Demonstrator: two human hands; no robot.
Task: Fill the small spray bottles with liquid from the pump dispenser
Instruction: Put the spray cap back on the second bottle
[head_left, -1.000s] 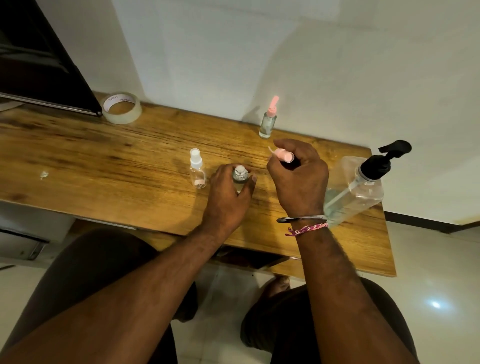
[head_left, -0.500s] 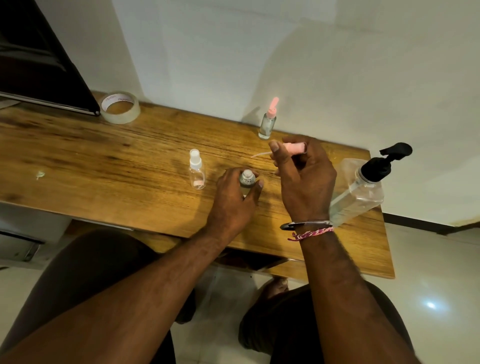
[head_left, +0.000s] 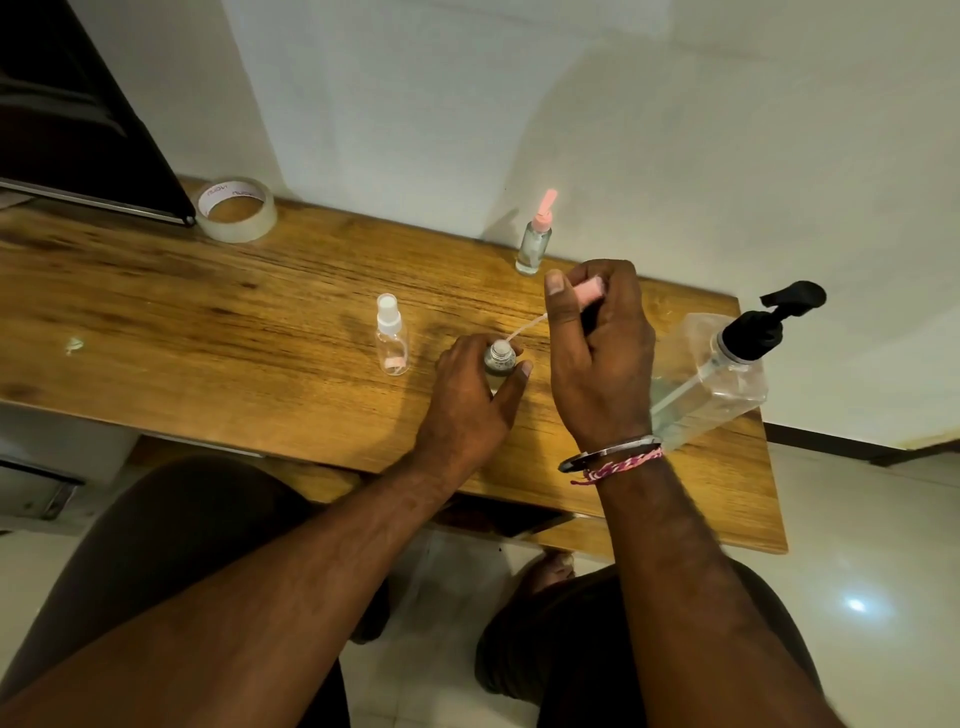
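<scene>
My left hand (head_left: 470, 395) grips a small uncapped spray bottle (head_left: 500, 364) standing on the wooden table (head_left: 208, 332). My right hand (head_left: 597, 353) pinches its pink spray cap (head_left: 589, 292); the cap's thin dip tube (head_left: 527, 332) slants down to the bottle's open neck. A second small bottle with a white cap (head_left: 392, 335) stands just left of my left hand. A third, pink-capped bottle (head_left: 535, 236) stands by the wall. The clear pump dispenser with a black pump head (head_left: 727, 364) stands right of my right hand.
A roll of clear tape (head_left: 236, 208) lies at the table's back left beside a dark object (head_left: 78, 124). The white wall runs close behind the table. My knees are under the front edge, and the table's right end is just past the dispenser.
My right hand has turned the pink cap so its dip tube now points down at the open neck of the bottle in my left hand. The left hand stayed put.
</scene>
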